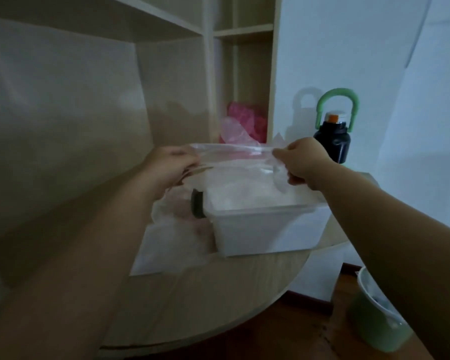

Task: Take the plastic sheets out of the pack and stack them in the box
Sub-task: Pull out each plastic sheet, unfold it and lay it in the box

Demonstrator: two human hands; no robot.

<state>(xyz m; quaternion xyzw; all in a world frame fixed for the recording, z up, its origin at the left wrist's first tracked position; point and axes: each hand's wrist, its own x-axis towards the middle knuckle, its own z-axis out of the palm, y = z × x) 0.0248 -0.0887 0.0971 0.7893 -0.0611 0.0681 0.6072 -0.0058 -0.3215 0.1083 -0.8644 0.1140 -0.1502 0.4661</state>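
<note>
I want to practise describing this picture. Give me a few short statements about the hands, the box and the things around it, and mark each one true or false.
1. The left hand and the right hand hold one plastic sheet stretched above the box. True.
2. The box is closed with a lid. False: its top is open.
3. The black bottle stands left of the box. False: it stands behind the right hand, at the right.
4. A green bin stands on the floor beside the table. True.
</note>
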